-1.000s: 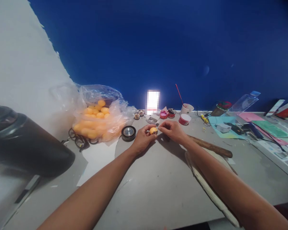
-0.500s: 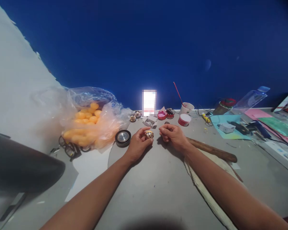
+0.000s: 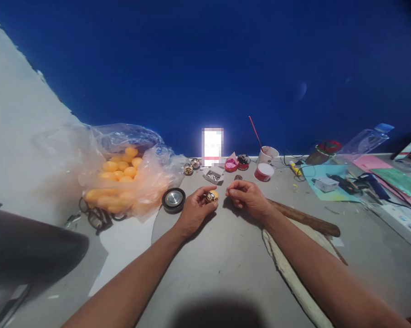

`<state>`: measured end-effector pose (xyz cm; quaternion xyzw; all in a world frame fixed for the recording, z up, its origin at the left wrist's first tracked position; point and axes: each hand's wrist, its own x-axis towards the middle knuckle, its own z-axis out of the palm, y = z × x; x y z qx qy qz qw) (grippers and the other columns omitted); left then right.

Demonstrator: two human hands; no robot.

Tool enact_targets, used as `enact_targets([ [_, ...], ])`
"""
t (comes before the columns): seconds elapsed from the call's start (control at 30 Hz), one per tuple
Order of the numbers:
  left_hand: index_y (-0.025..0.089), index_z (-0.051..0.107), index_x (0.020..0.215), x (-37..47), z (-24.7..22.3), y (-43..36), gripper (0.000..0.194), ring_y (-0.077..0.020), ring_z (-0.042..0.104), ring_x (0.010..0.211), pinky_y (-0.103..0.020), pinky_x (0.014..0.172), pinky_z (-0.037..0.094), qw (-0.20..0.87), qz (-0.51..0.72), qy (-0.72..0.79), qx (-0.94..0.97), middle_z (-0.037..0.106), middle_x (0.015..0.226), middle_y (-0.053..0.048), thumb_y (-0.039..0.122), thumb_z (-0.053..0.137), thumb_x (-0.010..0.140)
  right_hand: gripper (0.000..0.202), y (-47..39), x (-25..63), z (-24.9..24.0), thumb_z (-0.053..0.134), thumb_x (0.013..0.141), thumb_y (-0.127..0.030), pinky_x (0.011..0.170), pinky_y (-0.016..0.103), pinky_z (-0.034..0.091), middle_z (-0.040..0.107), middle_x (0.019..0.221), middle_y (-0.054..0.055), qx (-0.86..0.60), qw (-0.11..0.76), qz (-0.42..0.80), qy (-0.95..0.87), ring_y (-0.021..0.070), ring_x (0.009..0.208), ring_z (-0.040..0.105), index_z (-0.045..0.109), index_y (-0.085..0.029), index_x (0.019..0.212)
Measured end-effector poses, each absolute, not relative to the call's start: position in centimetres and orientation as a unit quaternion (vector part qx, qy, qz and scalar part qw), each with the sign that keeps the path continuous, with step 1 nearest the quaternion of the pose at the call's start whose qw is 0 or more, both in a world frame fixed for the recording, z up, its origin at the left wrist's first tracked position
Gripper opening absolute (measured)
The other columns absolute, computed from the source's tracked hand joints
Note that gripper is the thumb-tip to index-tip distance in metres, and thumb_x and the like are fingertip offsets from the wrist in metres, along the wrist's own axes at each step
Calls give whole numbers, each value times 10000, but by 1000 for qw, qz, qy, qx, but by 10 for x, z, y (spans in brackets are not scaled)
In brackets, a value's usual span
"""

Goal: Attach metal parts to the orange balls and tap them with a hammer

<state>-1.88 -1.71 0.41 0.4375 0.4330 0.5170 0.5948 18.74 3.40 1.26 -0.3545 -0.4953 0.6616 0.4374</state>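
Observation:
My left hand (image 3: 196,208) grips a small yellow ball (image 3: 212,196) partly covered with shiny metallic pieces, its bare yellow side facing up and right. Just to the right, my right hand (image 3: 245,196) is closed in a pinch, apart from the ball; whatever its fingertips hold is too small to make out. Beyond the hands lies a small open paper tray (image 3: 213,176) with shiny bits in it. Two similar shiny balls (image 3: 189,169) sit behind it to the left. A round black-rimmed metal dish (image 3: 173,199) stands beside my left wrist.
On the left is a clear plastic bag (image 3: 151,182) of orange balls. A lit, blurred screen (image 3: 212,146) stands against the blue wall. Red tubs (image 3: 264,172), a white cup (image 3: 267,156) with a red stick, and a wooden rod (image 3: 304,218) on a pale cloth (image 3: 284,259) lie to the right.
The ball has turned in my left hand, so more of its yellow surface shows. My right hand stays pinched and has hardly moved. The view has shifted slightly.

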Motion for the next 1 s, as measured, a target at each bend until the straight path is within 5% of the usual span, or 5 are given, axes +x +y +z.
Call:
enact_targets([
  [0.2,210,696,1134,-19,4,-16,508,-143,678,878,-253,766,550,608,523,426,419,718,1006,-13,235,905,671,307,32,188,16,951,702,-444,428,226,345,761,777,31,-353,414,651,-530,76,488,467,792,-209,818],
  [0.6,202,753,1324,-19,1,-19,592,-162,662,853,-275,770,543,568,503,428,491,750,972,-41,248,873,746,187,13,181,34,864,793,-384,502,262,395,661,638,-23,-360,393,580,-616,107,521,507,800,-226,869],
  [0.83,254,783,1323,-23,-1,-19,584,-243,651,1121,-362,987,528,515,496,412,565,709,1248,-81,202,835,743,224,8,174,28,864,797,-401,508,262,383,659,650,-20,-365,384,584,-615,107,530,508,782,-207,873],
  [1.0,291,746,1368,-18,4,-26,474,-219,652,1065,-346,932,534,538,487,432,535,713,1284,-66,289,707,896,274,13,177,26,879,788,-446,515,273,363,632,635,-29,-367,379,599,-602,107,531,497,777,-204,866],
])
